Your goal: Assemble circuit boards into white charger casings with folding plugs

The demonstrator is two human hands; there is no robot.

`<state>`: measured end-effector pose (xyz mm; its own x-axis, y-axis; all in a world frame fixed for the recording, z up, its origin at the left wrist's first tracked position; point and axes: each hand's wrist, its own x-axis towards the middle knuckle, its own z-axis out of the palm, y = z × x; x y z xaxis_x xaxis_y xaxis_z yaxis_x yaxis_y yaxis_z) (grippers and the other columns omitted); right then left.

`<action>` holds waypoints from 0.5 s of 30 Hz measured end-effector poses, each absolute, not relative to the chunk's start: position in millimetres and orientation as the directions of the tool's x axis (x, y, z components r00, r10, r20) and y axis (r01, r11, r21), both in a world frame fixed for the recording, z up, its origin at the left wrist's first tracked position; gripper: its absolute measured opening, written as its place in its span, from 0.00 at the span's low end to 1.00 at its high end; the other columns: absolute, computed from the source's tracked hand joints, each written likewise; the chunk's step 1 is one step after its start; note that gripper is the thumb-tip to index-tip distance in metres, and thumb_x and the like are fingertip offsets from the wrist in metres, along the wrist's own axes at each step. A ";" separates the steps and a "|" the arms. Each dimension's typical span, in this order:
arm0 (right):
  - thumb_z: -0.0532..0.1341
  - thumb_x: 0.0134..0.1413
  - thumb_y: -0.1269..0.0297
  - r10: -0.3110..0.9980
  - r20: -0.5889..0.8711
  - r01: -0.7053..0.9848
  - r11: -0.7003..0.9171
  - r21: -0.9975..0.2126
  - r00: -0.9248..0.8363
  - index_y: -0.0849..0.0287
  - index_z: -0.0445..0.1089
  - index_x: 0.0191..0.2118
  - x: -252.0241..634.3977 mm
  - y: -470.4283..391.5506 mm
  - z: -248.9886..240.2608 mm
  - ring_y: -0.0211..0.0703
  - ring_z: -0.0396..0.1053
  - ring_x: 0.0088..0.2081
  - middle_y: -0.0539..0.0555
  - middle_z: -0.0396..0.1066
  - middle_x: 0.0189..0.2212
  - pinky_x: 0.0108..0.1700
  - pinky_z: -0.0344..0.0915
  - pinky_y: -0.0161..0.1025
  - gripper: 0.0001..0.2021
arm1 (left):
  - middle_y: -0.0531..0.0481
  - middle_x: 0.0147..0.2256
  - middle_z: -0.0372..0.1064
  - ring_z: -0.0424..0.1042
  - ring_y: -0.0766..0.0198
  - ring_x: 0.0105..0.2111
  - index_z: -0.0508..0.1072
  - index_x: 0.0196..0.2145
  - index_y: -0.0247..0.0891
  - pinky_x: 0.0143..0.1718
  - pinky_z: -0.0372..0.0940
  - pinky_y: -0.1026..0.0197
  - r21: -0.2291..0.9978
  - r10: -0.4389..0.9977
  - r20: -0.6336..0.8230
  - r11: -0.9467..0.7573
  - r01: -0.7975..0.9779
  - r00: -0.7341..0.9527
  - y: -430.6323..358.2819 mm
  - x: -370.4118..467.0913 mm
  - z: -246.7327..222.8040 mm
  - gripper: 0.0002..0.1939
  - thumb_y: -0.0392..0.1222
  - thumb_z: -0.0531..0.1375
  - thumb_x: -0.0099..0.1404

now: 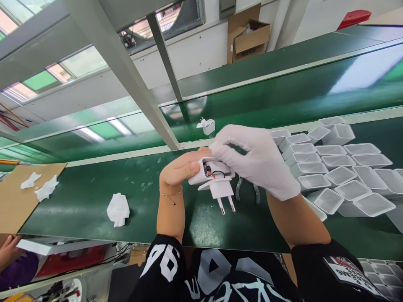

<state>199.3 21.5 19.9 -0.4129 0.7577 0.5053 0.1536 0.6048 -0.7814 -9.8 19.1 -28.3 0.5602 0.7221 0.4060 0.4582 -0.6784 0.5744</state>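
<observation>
My left hand [182, 167], bare with a thin bracelet at the wrist, is closed around an open white plug housing [197, 179]. Red and black wires show inside it. A white two-pin plug part [221, 189] hangs at the housing's near side, its pins pointing down toward me. In a white glove, my right hand [252, 155] has thumb and fingers pressed together at the housing's upper edge; anything between the fingertips is hidden. Behind the plug, two curved grey tool handles [257, 193] lie on the green bench, partly covered by my right hand and the plug.
Rows of translucent rectangular cups [338, 161] stand on the right. Beyond the rail, another white plug unit [208, 126] sits on the green belt [267, 100]. A crumpled white piece [119, 209] and cardboard [19, 201] lie left. Another person's hand [9, 249] is at lower left.
</observation>
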 end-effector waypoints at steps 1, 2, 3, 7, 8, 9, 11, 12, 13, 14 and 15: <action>0.59 0.66 0.57 0.766 0.480 0.127 0.576 -0.807 -0.428 0.56 0.68 0.26 202.0 21.7 22.2 0.39 0.66 0.32 0.50 0.71 0.28 0.36 0.62 0.39 0.17 | 0.39 0.37 0.78 0.77 0.45 0.42 0.81 0.44 0.39 0.50 0.72 0.40 0.647 0.703 0.388 -0.668 0.367 0.596 20.8 -9.8 -26.3 0.46 0.73 0.33 0.69; 0.58 0.67 0.58 0.768 0.449 0.105 0.548 -0.830 -0.456 0.56 0.68 0.26 205.4 21.8 24.6 0.39 0.67 0.33 0.50 0.71 0.29 0.36 0.62 0.39 0.16 | 0.39 0.40 0.78 0.77 0.44 0.44 0.80 0.48 0.40 0.52 0.71 0.39 0.712 0.676 0.383 -0.650 0.266 0.629 22.3 -9.7 -23.7 0.44 0.73 0.36 0.69; 0.58 0.66 0.59 0.766 0.418 0.091 0.521 -0.848 -0.489 0.56 0.69 0.28 209.0 21.8 27.0 0.39 0.68 0.34 0.50 0.72 0.31 0.37 0.63 0.39 0.15 | 0.40 0.42 0.78 0.77 0.43 0.45 0.78 0.51 0.41 0.53 0.69 0.37 0.754 0.647 0.394 -0.634 0.173 0.653 23.5 -9.6 -20.6 0.41 0.72 0.40 0.69; 0.66 0.59 0.61 0.713 0.339 0.119 0.508 -0.853 -0.614 0.55 0.71 0.37 218.0 21.9 31.1 0.39 0.70 0.38 0.49 0.73 0.38 0.41 0.66 0.38 0.05 | 0.42 0.48 0.79 0.77 0.42 0.49 0.77 0.55 0.44 0.55 0.66 0.38 0.763 0.581 0.423 -0.642 0.072 0.696 23.3 -8.8 -8.6 0.33 0.67 0.47 0.70; 0.67 0.59 0.61 0.700 0.345 0.126 0.526 -0.841 -0.625 0.55 0.70 0.39 217.9 22.2 30.5 0.39 0.70 0.39 0.49 0.73 0.39 0.43 0.66 0.38 0.06 | 0.42 0.48 0.79 0.76 0.42 0.51 0.77 0.55 0.43 0.56 0.66 0.39 0.756 0.589 0.411 -0.646 0.100 0.696 22.1 -8.9 -6.4 0.33 0.67 0.48 0.70; 0.67 0.58 0.61 0.687 0.358 0.121 0.544 -0.830 -0.632 0.55 0.69 0.40 217.0 22.7 29.5 0.39 0.69 0.41 0.49 0.72 0.40 0.45 0.66 0.38 0.08 | 0.41 0.48 0.79 0.75 0.41 0.53 0.77 0.56 0.42 0.57 0.66 0.40 0.745 0.601 0.399 -0.652 0.136 0.693 20.7 -9.3 -4.6 0.33 0.67 0.48 0.69; 0.67 0.60 0.62 0.665 0.354 0.068 0.521 -0.851 -0.658 0.55 0.68 0.41 213.7 24.2 26.9 0.39 0.69 0.43 0.50 0.71 0.42 0.47 0.67 0.38 0.08 | 0.41 0.47 0.80 0.75 0.41 0.54 0.77 0.56 0.42 0.56 0.66 0.41 0.706 0.601 0.424 -0.688 0.168 0.677 17.5 -11.3 -2.2 0.34 0.68 0.49 0.69; 0.66 0.61 0.62 0.660 0.341 0.010 0.467 -0.884 -0.669 0.54 0.69 0.42 211.6 25.0 25.6 0.39 0.69 0.44 0.50 0.70 0.43 0.47 0.67 0.37 0.07 | 0.41 0.47 0.80 0.76 0.41 0.52 0.77 0.56 0.42 0.55 0.66 0.42 0.685 0.590 0.451 -0.710 0.164 0.670 16.1 -12.8 -1.2 0.35 0.69 0.49 0.68; 0.65 0.62 0.62 0.661 0.322 -0.061 0.387 -0.920 -0.677 0.54 0.69 0.42 209.6 25.8 24.5 0.39 0.70 0.45 0.50 0.70 0.43 0.46 0.68 0.37 0.06 | 0.42 0.46 0.80 0.77 0.42 0.50 0.76 0.56 0.43 0.53 0.67 0.42 0.667 0.581 0.475 -0.727 0.160 0.661 14.7 -14.6 -0.3 0.35 0.69 0.50 0.68; 0.63 0.63 0.61 0.670 0.300 -0.132 0.291 -0.948 -0.679 0.54 0.70 0.43 207.7 26.5 23.5 0.39 0.70 0.45 0.50 0.70 0.43 0.45 0.69 0.36 0.06 | 0.43 0.45 0.80 0.78 0.43 0.46 0.76 0.57 0.43 0.51 0.68 0.42 0.653 0.574 0.506 -0.743 0.149 0.644 13.5 -16.6 0.8 0.34 0.69 0.50 0.68; 0.62 0.64 0.60 0.685 0.274 -0.192 0.196 -0.962 -0.675 0.54 0.70 0.43 206.0 26.9 22.7 0.38 0.71 0.45 0.50 0.71 0.44 0.44 0.69 0.35 0.06 | 0.43 0.44 0.80 0.78 0.45 0.43 0.75 0.58 0.43 0.48 0.68 0.42 0.639 0.565 0.540 -0.758 0.134 0.623 12.4 -18.6 2.0 0.34 0.68 0.50 0.68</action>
